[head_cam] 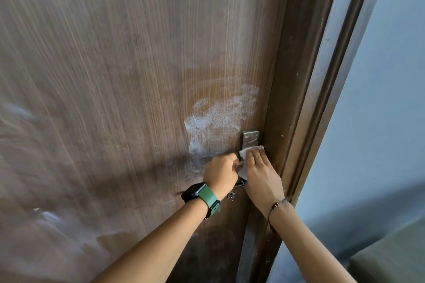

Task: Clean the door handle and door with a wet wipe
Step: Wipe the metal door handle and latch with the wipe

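Note:
A brown wood-grain door (119,80) fills most of the view, with whitish wet smears above and left of its metal handle plate (250,137). My right hand (259,167) presses a white wet wipe (245,152) flat against the lower part of the plate, near the door's right edge. My left hand (220,171), with a green-strapped watch on the wrist, is closed around the handle lever, which is almost wholly hidden under both hands. A small dark metal piece (231,195) shows just below the hands.
The dark brown door frame (305,99) runs along the door's right edge. A pale blue wall (379,99) lies to the right of it. A grey-green surface (391,259) sits low at the bottom right.

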Tool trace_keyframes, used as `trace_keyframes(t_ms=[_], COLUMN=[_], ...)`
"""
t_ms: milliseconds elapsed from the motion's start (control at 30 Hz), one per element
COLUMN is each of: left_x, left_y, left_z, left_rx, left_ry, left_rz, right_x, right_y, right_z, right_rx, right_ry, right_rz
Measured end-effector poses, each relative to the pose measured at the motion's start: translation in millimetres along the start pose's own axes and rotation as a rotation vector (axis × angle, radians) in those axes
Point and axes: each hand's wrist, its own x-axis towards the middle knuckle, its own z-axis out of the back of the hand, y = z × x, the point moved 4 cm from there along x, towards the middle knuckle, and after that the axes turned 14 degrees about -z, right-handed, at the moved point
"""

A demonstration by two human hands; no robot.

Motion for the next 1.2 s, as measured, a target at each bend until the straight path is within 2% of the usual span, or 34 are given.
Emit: trace_keyframes(t_ms=[800,967,1100,1200], left_x=[1.0,1.0,0.3,0.4], left_y=[2.0,2.9,3.5,0.9], left_z=[-2.3,-3.7,-5.6,-5.8], left_rx=[0.046,0.052,0.060,0.066], left_ry=[0.007,0.002,-0.006,-0.003], left_rz=[-0.006,0.009,0.000,0.002], right_x=[-13.6,-2.6,-10.3,8.0], right_y=[5.3,6.6,1.2,-3.9], right_z=[-7.1,-3.6,-4.5,-1.8], right_rx=[-0.030,0.083,0.270,0.440], right_ry=[-0.024,-0.023,-0.061,-0.046], right_rz=[-0.095,-0.184,-0.243,-0.404])
